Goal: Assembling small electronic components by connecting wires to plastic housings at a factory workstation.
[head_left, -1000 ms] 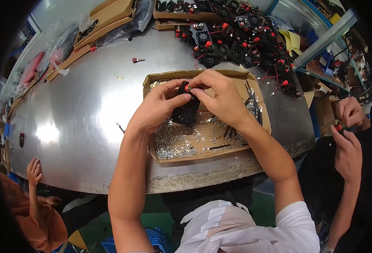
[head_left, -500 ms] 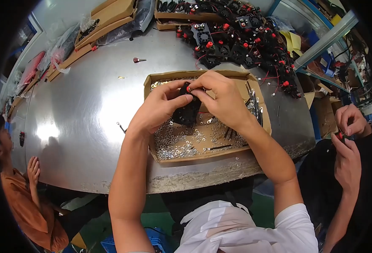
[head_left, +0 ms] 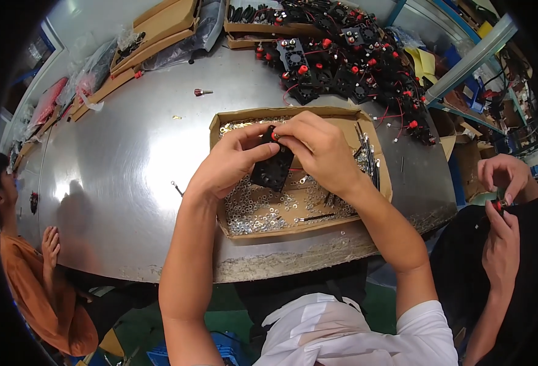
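Above the shallow cardboard tray (head_left: 263,233), my left hand (head_left: 225,160) grips a black plastic panel (head_left: 272,173) with a round, fan-like grille. The panel hangs tilted, its lower end pointing down toward the tray. At its upper end, the closed fingertips of my right hand (head_left: 322,146) pinch a small red terminal knob (head_left: 275,136). My fingers partly cover both the knob and the top of the panel. Many small metal washers or nuts (head_left: 250,204) lie loose in the tray, and black leads with metal ends (head_left: 369,152) rest along its right side.
A large heap of black fan panels with red knobs and wires (head_left: 342,73) covers the back right. A loose red terminal (head_left: 202,93) and a short black lead (head_left: 177,188) lie on the metal table (head_left: 116,158). Other people sit left and right; one's hands (head_left: 502,213) hold a red-and-black part.
My hands stay on the panel and the red knob, with slightly shifted fingers. The panel's grille faces up more now. At the right, the other person's hands have shifted slightly.
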### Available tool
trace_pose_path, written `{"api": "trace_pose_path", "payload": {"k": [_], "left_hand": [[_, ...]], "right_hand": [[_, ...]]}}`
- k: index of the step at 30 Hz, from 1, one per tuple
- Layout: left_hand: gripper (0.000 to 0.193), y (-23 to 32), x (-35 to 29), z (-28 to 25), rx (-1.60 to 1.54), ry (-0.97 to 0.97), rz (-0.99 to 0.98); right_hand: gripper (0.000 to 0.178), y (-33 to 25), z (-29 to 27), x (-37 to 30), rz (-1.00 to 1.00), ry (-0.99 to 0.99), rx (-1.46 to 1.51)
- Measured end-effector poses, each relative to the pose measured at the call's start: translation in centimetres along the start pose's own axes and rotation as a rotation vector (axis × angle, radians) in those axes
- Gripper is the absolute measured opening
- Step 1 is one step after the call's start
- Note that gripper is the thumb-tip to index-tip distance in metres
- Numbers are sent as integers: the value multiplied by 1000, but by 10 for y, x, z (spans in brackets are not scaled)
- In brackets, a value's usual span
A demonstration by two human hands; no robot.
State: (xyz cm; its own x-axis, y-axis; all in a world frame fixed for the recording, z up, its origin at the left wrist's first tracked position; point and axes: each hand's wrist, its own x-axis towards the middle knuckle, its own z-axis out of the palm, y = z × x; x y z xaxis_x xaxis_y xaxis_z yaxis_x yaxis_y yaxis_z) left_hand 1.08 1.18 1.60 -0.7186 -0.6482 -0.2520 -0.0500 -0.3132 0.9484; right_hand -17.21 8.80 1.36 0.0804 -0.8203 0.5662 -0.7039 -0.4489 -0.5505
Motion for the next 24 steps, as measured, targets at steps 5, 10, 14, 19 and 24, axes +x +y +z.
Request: {"api": "trace_pose_path", "payload": {"k": [5,10,14,19,24], "left_hand": [[43,-2,1,1,-1,15,23],[42,-5,3,2,-41,-4,46],[46,-13,7,-4,-77,-46,57],[40,-2,2,0,-18,-29,46],[45,-6,5,-3,-7,-24,17]], "right_hand": [[14,0,0,0,-15,3,-27],[12,1,-1,0,39,-10,16],[12,-1,-2,2,50,-36,12],[12,0,-2,3,45,-32,4],[12,1,-2,3,-24,-30,-3]]}}
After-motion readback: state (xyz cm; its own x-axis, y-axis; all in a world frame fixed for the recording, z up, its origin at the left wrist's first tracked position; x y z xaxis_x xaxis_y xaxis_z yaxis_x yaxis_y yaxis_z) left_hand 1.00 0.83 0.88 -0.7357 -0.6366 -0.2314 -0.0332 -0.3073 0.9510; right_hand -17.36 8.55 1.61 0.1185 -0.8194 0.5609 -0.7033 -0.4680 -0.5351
